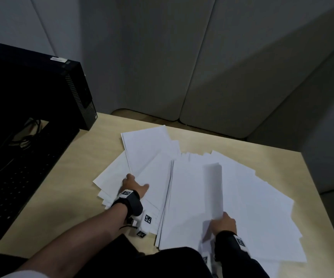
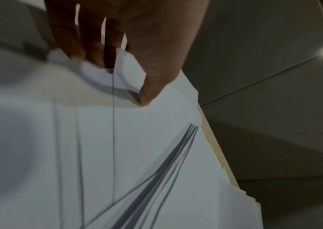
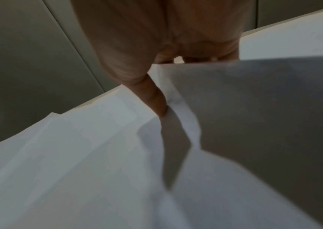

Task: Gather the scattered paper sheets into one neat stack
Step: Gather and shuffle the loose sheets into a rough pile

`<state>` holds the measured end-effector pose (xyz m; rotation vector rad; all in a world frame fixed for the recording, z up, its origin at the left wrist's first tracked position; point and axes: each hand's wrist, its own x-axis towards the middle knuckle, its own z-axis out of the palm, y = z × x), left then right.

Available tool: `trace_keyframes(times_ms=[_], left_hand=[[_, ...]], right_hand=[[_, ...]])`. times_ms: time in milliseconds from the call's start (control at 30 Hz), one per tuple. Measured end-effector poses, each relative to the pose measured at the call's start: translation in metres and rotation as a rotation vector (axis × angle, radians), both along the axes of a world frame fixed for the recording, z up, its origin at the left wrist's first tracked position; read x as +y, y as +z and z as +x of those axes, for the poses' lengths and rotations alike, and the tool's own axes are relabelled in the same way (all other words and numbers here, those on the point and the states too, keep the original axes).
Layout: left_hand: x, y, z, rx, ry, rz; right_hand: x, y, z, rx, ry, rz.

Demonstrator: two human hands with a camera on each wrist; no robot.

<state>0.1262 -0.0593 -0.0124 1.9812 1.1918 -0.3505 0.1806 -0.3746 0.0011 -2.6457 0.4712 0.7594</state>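
Observation:
Many white paper sheets [image 1: 252, 197] lie fanned over the light wooden table [image 1: 78, 169]; more overlapping sheets [image 1: 146, 149] lie at the left. My left hand [image 1: 134, 184] rests on the left sheets. In the left wrist view this left hand [image 2: 117, 80] pinches a curled sheet edge [image 2: 131, 72] between fingers and thumb. My right hand [image 1: 222, 220], near the front edge, grips one lifted sheet [image 1: 214, 187], blurred and standing up off the pile. The right wrist view shows the right hand [image 3: 178, 83] with its thumb on that raised sheet [image 3: 264, 116].
A black computer case [image 1: 42, 87] stands at the back left, with a black keyboard [image 1: 12, 187] and cables [image 1: 26, 135] in front of it. Grey partition panels [image 1: 202, 67] close off the back. The table's right edge [image 1: 312, 187] runs close to the sheets.

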Motion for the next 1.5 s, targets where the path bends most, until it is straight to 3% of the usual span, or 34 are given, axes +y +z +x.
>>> trace_keyframes(times_ms=[67,200,267,500,633,800,967,1167,1333,1500], left_hand=[[-0.003,-0.003,-0.004,0.024,0.006,-0.054],[0.001,-0.002,-0.011,0.038,-0.016,-0.084],[0.004,-0.001,-0.015,0.034,-0.029,-0.110],[0.006,-0.004,-0.015,0.037,0.023,-0.184],[-0.009,0.007,-0.012,0.085,0.004,-0.184],[-0.023,0.007,-0.010,0.049,-0.045,-0.220],[-0.029,0.010,-0.013,0.032,-0.083,-0.157],[-0.030,0.028,-0.015,-0.011,-0.109,-0.009],[0.009,0.062,0.003,-0.048,-0.137,0.158],[0.046,0.063,0.012,-0.191,0.115,-0.193]], right_hand=[[-0.001,0.003,0.003,0.009,-0.028,-0.044],[-0.010,0.011,0.010,-0.104,-0.135,0.261],[-0.016,0.013,0.019,-0.138,-0.154,0.309],[-0.022,-0.002,0.028,-0.059,-0.159,-0.096],[-0.017,0.001,0.033,-0.026,-0.184,-0.105],[-0.019,0.000,0.043,-0.019,-0.322,0.068],[-0.021,-0.007,0.049,0.080,-0.165,0.102],[-0.026,0.001,0.051,-0.024,-0.053,0.194],[-0.045,0.000,0.045,-0.058,-0.021,0.240],[-0.043,0.001,0.041,-0.065,-0.080,0.282]])
